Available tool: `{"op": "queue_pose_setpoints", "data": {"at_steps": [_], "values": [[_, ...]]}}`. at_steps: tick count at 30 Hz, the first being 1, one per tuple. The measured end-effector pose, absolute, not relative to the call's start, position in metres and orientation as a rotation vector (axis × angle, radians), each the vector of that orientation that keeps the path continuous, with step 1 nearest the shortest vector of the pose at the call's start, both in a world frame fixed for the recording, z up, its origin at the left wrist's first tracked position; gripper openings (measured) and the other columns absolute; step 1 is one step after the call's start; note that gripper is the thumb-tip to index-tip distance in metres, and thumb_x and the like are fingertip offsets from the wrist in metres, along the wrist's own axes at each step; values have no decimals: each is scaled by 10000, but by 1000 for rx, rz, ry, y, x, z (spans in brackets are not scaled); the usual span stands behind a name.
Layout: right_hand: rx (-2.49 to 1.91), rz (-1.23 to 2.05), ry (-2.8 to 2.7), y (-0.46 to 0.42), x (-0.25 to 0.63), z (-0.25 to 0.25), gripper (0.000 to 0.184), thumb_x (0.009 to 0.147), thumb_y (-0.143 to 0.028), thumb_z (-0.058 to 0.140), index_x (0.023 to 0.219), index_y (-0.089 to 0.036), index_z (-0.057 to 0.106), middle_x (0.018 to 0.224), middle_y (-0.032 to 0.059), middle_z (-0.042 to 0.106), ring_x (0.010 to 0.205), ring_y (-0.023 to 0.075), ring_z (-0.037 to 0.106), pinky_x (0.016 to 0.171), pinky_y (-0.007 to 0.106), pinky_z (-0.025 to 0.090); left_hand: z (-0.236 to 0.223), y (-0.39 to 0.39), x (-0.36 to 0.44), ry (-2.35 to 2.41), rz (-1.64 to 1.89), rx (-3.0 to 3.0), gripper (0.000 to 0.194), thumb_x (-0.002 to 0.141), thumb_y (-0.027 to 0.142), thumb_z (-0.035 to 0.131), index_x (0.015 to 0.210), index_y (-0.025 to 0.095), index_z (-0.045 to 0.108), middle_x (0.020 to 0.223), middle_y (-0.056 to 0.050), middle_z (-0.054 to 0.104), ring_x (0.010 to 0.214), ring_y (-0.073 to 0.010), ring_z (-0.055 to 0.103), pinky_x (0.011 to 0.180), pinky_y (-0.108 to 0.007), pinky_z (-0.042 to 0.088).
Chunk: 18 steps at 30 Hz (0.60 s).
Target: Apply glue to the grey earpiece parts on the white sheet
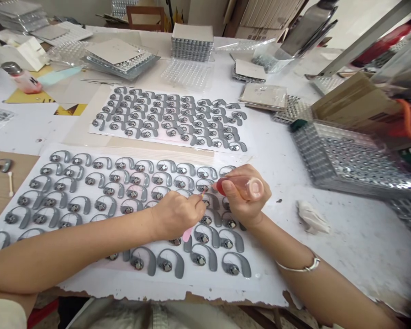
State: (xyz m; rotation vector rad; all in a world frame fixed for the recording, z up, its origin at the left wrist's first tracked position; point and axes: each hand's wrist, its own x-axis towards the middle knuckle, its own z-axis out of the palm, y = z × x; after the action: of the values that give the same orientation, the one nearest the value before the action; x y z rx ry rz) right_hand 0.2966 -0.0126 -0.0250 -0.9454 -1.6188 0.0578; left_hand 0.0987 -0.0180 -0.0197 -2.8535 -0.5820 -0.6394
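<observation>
My right hand point(246, 205) is wrapped round a small squeeze bottle point(248, 188) with a red top and pinkish contents. The bottle lies tilted, its nozzle pointing left, close over one of the grey ear-hook earphone parts point(204, 187). In my left hand point(178, 214), closed in a pinch, is a slim pink tool point(187, 235); its tip reaches toward the bottle's nozzle, and its exact kind is hidden by the fingers. Several rows of these hook parts, each with a round metallic piece, lie on a white sheet point(99, 276) beneath both hands.
A second sheet of hook parts point(169, 114) lies farther back. Stacked clear trays point(192, 43) stand behind it, and more trays point(349, 155) at right. A crumpled tissue point(313, 217) is right of my arm. On the left lie a cotton swab point(10, 184) and a single hook part point(0, 165).
</observation>
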Motion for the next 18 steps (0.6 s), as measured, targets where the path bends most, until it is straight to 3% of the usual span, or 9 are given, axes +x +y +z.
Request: {"op": "queue_pose_setpoints", "data": {"at_steps": [18], "values": [[-931,-27,-1672,-13,295,-24,94,772,-173,672,711,-191,603,669,17,610,615,141,570,556,295,500,-17,-18,100,-602,-677,-2835,143,865,74,455,809,127,575,676,-19,643,408,-130,545,308,-248,368]]}}
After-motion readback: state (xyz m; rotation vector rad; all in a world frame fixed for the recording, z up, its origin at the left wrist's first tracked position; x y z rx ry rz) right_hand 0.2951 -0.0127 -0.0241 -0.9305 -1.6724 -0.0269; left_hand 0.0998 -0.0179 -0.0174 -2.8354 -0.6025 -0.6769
